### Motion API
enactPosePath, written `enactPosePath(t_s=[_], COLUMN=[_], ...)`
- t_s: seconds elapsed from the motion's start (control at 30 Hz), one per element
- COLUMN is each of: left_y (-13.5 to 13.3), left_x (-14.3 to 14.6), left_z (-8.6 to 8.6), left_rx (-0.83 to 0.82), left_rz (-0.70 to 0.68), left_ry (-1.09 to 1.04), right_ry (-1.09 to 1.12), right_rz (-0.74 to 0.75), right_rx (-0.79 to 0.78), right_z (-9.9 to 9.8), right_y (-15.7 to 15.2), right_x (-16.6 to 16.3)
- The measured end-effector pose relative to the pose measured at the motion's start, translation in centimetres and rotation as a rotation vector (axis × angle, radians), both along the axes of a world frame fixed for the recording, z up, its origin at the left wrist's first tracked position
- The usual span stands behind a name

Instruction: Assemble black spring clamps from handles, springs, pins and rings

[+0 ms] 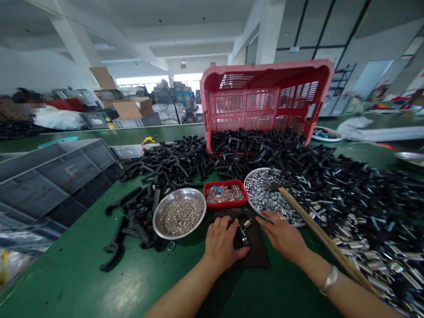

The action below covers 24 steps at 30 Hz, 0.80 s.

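Observation:
My left hand (220, 243) is closed around a black curved part (242, 236) with a shiny metal end, pressing it onto a dark pad (256, 251). A small metal spring-like piece (247, 224) sits at the part's far side. To the right, my right hand (283, 234) has its fingers pinched together by the near rim of a white bowl (247, 194) of small metal pieces; a slim dark thing shows at the fingertips, its kind unclear. A hammer with a wooden handle (326, 243) lies across that bowl, just right of my right hand.
A steel bowl (157, 227) and a red tray (225, 205), both with small metal pieces, stand behind my left hand. Black parts (179, 161) heap up before a tipped red crate (266, 68). Metal springs (374, 256) spread at right; grey crates (66, 172) stand left.

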<state>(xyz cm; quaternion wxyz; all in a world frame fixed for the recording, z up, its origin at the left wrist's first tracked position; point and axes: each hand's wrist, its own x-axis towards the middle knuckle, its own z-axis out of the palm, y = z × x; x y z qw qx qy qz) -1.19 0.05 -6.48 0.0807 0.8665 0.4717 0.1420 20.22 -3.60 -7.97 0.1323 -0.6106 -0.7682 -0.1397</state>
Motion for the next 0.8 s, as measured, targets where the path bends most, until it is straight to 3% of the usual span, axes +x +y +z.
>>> enactPosePath(t_s=[0.17, 0.37, 0.43, 0.53, 0.67, 0.8], left_y=[0.0, -0.6, -0.2, 1.3, 4.9, 8.5], left_x=[-0.3, 0.1, -0.2, -0.7, -0.9, 0.2], left_z=[-0.3, -1.1, -0.2, 2.6, 6.0, 6.4], left_rx=[0.054, 0.02, 0.011, -0.06, -0.42, -0.652], left_rz=[-0.088, -0.032, -0.054, -0.132, -0.34, -0.489], left_ry=[-0.016, 0.041, 0.057, 0.056, 0.037, 0.12], right_ry=[-0.038, 0.039, 0.144, 0.313, 0.517, 0.587], right_rz=[-0.005, 0.182, 0.216, 0.258, 0.267, 0.192], right_rx=[0.106, 0.032, 0.039, 0.024, -0.179, -0.397], right_z=[1.0, -0.1, -0.6, -0.3, 1.4, 2.6], right_y=[-1.5, 1.0, 1.8, 2.1, 2.0, 2.9], right_x=[2.2, -1.3, -1.9, -1.7, -0.8, -0.5])
